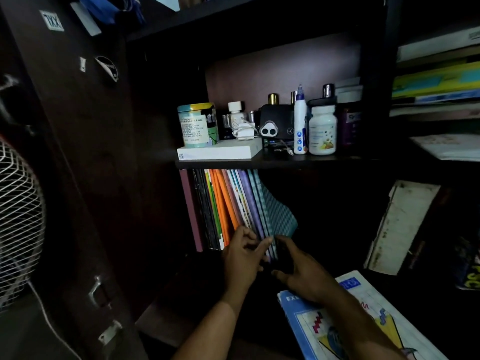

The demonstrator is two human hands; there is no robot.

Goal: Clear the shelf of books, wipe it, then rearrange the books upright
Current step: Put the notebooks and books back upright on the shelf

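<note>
Left hand (242, 258) pinches the leaning notebooks (233, 206); right hand (301, 274), released, should push the checked notebook (275, 214) upright

Head-worn wide-angle view, facing forward and down, close to shelf (259, 163) (single camera)
</note>
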